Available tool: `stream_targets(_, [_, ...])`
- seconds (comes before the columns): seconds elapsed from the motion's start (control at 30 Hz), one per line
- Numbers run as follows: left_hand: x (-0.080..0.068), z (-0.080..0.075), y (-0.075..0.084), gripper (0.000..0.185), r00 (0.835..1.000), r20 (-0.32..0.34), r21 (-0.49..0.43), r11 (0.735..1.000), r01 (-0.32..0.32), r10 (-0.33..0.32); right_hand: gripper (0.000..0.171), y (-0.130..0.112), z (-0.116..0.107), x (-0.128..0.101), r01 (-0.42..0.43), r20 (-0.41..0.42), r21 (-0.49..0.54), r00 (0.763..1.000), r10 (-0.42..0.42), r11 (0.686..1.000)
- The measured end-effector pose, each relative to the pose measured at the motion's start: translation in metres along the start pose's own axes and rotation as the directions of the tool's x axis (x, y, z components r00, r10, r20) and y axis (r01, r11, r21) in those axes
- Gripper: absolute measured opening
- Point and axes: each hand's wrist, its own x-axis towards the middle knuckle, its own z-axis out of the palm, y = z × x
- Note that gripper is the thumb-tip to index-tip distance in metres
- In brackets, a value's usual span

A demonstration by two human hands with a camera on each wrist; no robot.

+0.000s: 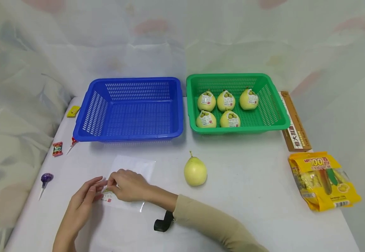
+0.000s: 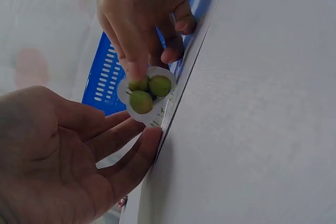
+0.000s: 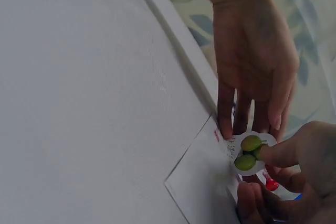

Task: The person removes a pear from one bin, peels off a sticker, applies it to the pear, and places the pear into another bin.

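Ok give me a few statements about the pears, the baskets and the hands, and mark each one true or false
1. The green basket holds five labelled pears. True.
2. The blue basket holds one pear. False: nothing shows inside it.
3. A bare pear without a label stands on the table in front of the green basket. True.
4. The right hand pinches a sticker printed with green fruit. True.
5. The left hand grips the purple lollipop. False: the lollipop lies apart near the table's left edge; the left hand's straight fingers rest by the sticker sheet.
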Motion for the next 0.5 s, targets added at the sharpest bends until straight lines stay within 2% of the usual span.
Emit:
stream_targets(0.1, [-0.001, -0.002, -0.001, 0.046, 1.0, 0.02, -0.01, 1.0, 0.017, -0.017, 0.013, -0.001, -0.001, -0.009, 0.106, 0.023, 0.003, 0.994, -0.106, 0.994])
stream_targets(0.23, [-0.003, -0.005, 0.0, 0.045, 0.998, 0.038, 0.046, 0.998, 0.053, -0.055, 0.016, -0.005, -0.003, -0.023, 0.224, 0.048, 0.028, 0.973, -0.225, 0.974])
stream_targets(0.3, [-0.003, -0.005, 0.001, 0.043, 0.997, 0.04, 0.102, 0.993, 0.059, -0.064, 0.016, -0.007, -0.005, -0.03, 0.225, 0.064, 0.073, 0.971, -0.23, 0.972])
stream_targets(0.4, [-0.003, -0.005, 0.004, 0.041, 0.997, 0.044, 0.148, 0.988, 0.053, -0.06, 0.014, -0.009, -0.009, -0.039, 0.181, 0.071, 0.17, 0.978, -0.195, 0.969])
stream_targets(0.5, [-0.002, -0.004, 0.005, 0.041, 0.998, 0.047, 0.168, 0.985, 0.043, -0.051, 0.012, -0.007, -0.017, -0.048, 0.142, 0.035, 0.261, 0.987, -0.157, 0.955])
